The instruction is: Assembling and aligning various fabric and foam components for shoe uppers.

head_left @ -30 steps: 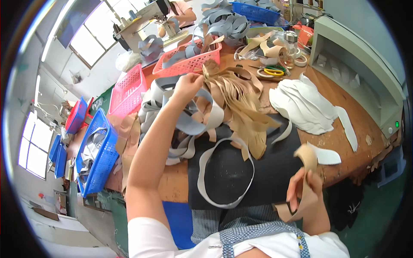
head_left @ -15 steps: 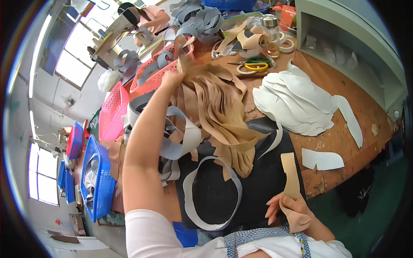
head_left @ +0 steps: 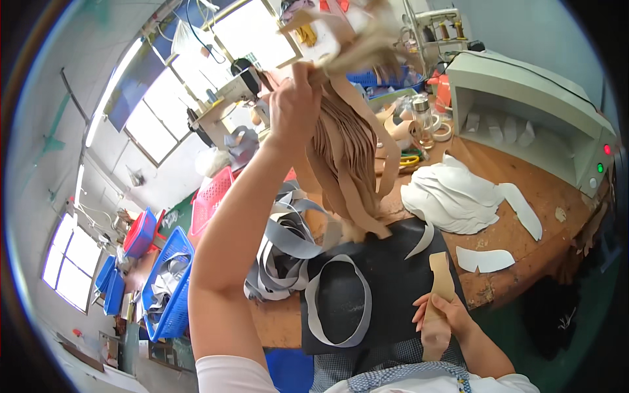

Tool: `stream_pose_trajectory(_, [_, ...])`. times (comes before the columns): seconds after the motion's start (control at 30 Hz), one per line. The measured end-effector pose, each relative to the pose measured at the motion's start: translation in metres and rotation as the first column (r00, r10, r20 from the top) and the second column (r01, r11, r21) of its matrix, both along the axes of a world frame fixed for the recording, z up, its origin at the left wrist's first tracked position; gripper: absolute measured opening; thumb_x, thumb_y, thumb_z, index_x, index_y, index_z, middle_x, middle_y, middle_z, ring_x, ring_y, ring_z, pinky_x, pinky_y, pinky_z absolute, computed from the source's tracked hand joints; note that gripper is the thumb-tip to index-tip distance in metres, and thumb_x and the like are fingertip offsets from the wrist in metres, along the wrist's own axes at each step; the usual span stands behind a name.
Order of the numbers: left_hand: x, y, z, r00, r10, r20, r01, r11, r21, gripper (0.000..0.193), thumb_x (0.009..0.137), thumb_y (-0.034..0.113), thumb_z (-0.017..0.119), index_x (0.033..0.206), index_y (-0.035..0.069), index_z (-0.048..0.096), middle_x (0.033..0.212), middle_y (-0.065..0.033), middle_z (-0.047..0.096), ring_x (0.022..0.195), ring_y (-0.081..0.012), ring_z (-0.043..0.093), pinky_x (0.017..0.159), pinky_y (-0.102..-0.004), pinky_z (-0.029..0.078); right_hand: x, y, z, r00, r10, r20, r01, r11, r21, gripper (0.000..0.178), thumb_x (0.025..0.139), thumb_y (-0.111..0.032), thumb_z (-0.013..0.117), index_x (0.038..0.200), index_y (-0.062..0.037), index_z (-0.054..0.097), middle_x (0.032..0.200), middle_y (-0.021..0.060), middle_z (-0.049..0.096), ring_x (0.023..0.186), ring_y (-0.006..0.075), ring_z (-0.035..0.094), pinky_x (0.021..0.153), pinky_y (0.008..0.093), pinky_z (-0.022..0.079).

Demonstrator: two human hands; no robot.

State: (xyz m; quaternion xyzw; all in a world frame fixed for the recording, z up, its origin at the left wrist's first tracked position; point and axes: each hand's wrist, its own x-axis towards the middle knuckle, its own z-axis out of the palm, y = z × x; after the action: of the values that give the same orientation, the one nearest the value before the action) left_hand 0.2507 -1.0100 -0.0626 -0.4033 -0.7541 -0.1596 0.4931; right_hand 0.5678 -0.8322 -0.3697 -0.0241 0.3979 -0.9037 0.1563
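Observation:
My left hand [head_left: 295,105] is raised high, closed round the top of a thick bundle of tan fabric strips [head_left: 347,141]. The strips hang down in many folds, and their upper ends are smeared by motion. Low on the right, my right hand [head_left: 445,314] pinches a single tan strip [head_left: 440,278] that runs upright through the fingers. Between the hands lies a black mat [head_left: 393,295], with a grey-white band formed into a loop [head_left: 313,308] on it. Beside the mat's left edge is a heap of grey and white strips [head_left: 278,262].
A pile of white cut pieces [head_left: 445,196] covers the table's right part, with a loose white piece [head_left: 485,260] nearer me. Behind stand a glass jar [head_left: 422,121], yellow-handled scissors [head_left: 409,160] and a grey open-fronted machine [head_left: 531,98]. A blue basket [head_left: 171,314] is at left.
My left hand has lifted the tan bundle off the table and it now hangs. The right hand still holds its strip. The view has tilted upward.

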Motion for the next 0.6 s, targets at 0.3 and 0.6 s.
stream_pose_trajectory(0.3, [0.024, 0.005, -0.015, 0.902, -0.139, -0.41, 0.023, 0.961, -0.274, 0.025, 0.082, 0.0, 0.057, 0.106, 0.001, 0.051, 0.112, -0.021, 0.065, 0.106, -0.0334, 0.065, 0.08, -0.039, 0.056, 0.0, -0.003, 0.004, 0.999, -0.016, -0.034, 0.018, 0.998, 0.064, 0.041, 0.103, -0.03, 0.043, 0.111, 0.0073, 0.058, 0.088, 0.0241, 0.066, 0.072, 0.0305, 0.069, 0.065, 0.038, 0.057])
stream_pose_trajectory(0.6, [-0.074, -0.052, 0.094, 0.941, 0.13, -0.314, -0.122, 0.991, 0.045, 0.024, 0.077, 0.008, 0.06, 0.097, -0.005, 0.062, 0.077, -0.0236, 0.065, 0.08, -0.0424, 0.065, 0.073, -0.0473, 0.052, -0.007, -0.012, 0.005, 0.991, -0.129, -0.045, 0.134, 0.979, 0.157, 0.041, 0.101, -0.033, 0.046, 0.108, 0.0044, 0.06, 0.08, 0.0221, 0.067, 0.06, 0.0263, 0.066, 0.056, 0.0319, 0.055])
